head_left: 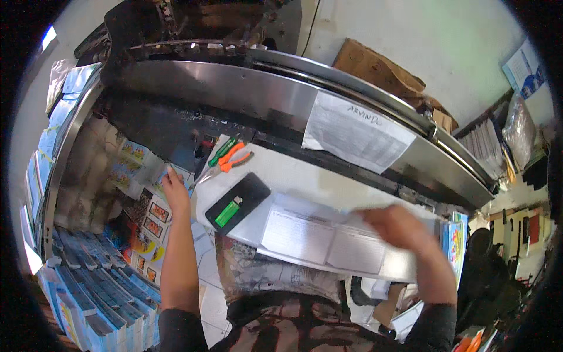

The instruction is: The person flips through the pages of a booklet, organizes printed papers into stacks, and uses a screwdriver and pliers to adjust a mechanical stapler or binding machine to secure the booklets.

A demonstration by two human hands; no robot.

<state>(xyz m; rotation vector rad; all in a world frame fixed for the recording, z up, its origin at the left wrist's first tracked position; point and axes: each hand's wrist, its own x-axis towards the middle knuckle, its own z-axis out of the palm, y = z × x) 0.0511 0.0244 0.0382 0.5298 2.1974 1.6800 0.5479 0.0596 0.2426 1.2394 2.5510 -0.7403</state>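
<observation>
My left hand [175,190] is over the left side, its visible fingers stretched out beside pale-blue printed sheets [141,167]; whether it touches them I cannot tell. Smeared by motion, my right hand [399,226] is above the right part of an open booklet [299,234] with white, finely printed pages. The booklet lies on the white worktop near its front edge. A black phone [249,190] rests left of it, with a green lighter [227,214] on top. Behind the phone lie orange-handled pliers [234,158] and a green-handled tool [223,152].
Stacks of blue booklets [105,293] stand at the lower left. A metal machine bar [270,97] crosses behind the worktop, bearing a taped paper sheet [358,132]. Brown cardboard [378,67] leans against the wall. More booklets [456,240] stand at the worktop's right end.
</observation>
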